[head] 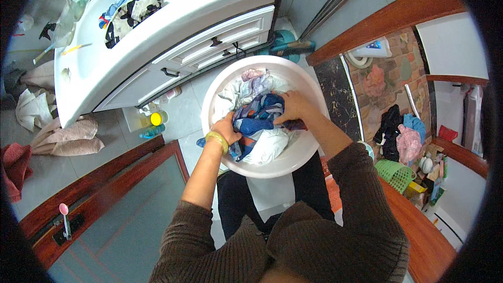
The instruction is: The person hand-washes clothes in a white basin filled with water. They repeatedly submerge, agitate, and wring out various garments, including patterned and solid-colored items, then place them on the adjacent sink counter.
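A large pale plastic basin [271, 175] stands in front of my knees with wet laundry in it. My left hand [226, 130], with a yellow bangle at the wrist, grips the left side of a blue patterned garment [255, 125]. On the garment's right side, my right hand [295, 108] holds it with fingers bent and the thumb toward the middle; its fingertips are partly hidden. A white cloth [267, 147] lies at the basin's near side. Toward the far side are pale garments [243, 90]. Part of the blue fabric hangs over the left rim by my wrist.
A white washbasin cabinet [212, 43] runs along the far left, with black-and-white clothes [137, 8] in its sink. Bottles with a yellow cap [157, 118] stand on the floor. A wooden-framed door [129, 200] is at left. Right are clothes [408, 141] and a green basket [395, 173].
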The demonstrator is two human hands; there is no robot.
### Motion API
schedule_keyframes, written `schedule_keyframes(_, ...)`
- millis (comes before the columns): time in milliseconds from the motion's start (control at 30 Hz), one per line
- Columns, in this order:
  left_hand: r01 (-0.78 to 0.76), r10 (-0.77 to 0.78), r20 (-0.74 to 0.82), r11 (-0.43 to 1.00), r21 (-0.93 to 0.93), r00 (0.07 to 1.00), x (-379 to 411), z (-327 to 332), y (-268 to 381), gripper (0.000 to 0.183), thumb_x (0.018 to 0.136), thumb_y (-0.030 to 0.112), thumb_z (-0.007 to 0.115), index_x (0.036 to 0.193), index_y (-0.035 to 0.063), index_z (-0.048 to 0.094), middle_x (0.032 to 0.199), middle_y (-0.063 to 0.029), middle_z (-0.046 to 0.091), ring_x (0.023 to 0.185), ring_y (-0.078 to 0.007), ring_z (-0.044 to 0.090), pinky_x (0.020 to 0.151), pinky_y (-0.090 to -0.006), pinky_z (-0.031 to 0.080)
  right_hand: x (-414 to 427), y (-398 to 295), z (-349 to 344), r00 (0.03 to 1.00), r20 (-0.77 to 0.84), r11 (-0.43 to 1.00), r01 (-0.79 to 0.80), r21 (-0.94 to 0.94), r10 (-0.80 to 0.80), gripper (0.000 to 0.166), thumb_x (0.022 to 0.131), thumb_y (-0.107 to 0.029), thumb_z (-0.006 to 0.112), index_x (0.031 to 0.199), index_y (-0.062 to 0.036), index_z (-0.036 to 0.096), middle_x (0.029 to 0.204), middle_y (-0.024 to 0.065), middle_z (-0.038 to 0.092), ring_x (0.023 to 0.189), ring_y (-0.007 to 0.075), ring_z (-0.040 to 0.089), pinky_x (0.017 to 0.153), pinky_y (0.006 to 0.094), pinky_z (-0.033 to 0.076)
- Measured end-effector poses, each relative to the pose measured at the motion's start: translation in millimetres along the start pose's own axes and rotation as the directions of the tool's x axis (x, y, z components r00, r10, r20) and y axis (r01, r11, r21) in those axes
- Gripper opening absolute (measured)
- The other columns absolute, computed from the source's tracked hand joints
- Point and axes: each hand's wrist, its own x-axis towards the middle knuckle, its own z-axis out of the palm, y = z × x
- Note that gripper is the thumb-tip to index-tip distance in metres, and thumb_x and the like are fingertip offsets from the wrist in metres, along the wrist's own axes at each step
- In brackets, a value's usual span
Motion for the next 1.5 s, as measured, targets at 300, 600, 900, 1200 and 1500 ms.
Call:
schedule_keyframes(300,-0.154,0.277,0.007,0.555,-0.818,0.961,-34.3,-10.6,-9.3,0.055,0.067,-0.007,0.052,0.121,0.0007,0.048,0.107,-0.0040,0.059,0.099,-0.0162,0.056,0.089,-0.0299,0.043,-50.3,15.0,-13.7,0.946,-0.318,0.870,0.110,0.481,0.056,0.053,0.062,-0.025,0.070,0.112,-0.0096,0.058,0.096,0.0181,0.064,0.089,0.0342,0.062,0.082,0.0378,0.049)
schedule_keyframes(600,-0.084,0.041,-0.210,0.977,-0.198,0.977,7.0,51.7,12.5,0.107,0.056,0.034,0.082,0.137,-0.0038,0.022,0.129,-0.0303,0.040,0.115,-0.0416,0.046,0.099,-0.0409,0.037,24.7,14.5,-4.4,0.949,-0.101,0.500,-0.066,0.863,0.298,0.050,0.071,-0.035,0.068,0.113,-0.0095,0.058,0.100,0.0112,0.062,0.093,0.0228,0.059,0.084,0.0320,0.044)
schedule_keyframes(900,-0.022,0.035,-0.123,0.994,0.108,0.992,6.9,77.3,33.0,0.135,0.048,0.059,0.080,0.141,-0.0072,0.006,0.142,-0.0267,0.022,0.134,-0.0385,0.021,0.110,-0.0416,0.019,46.6,-70.3,23.0,0.785,-0.150,0.755,-0.497,0.428,0.601,0.107,0.053,-0.059,0.077,0.133,-0.0051,0.033,0.128,0.0274,0.039,0.122,0.0438,0.035,0.094,0.0590,0.034)
schedule_keyframes(1200,-0.017,0.003,-0.092,0.988,-0.155,0.996,12.4,65.8,28.2,0.134,0.047,0.050,0.084,0.141,-0.0044,0.007,0.140,-0.0245,0.030,0.131,-0.0330,0.030,0.108,-0.0362,0.025,72.6,-48.7,21.3,0.863,-0.078,0.833,-0.454,0.317,0.500,0.077,0.059,-0.047,0.075,0.118,-0.0042,0.049,0.115,0.0225,0.053,0.106,0.0373,0.053,0.087,0.0459,0.046)
schedule_keyframes(1500,0.044,-0.127,-0.233,0.942,-0.332,0.964,18.8,89.2,13.0,0.125,0.045,0.019,0.087,0.143,0.0029,0.011,0.144,-0.0163,0.029,0.133,-0.0299,0.029,0.109,-0.0333,0.026,-96.2,-75.5,29.5,0.915,-0.404,0.973,0.104,0.206,-0.012,0.064,0.062,-0.024,0.073,0.121,-0.0133,0.050,0.103,0.0142,0.053,0.097,0.0345,0.052,0.083,0.0441,0.045)
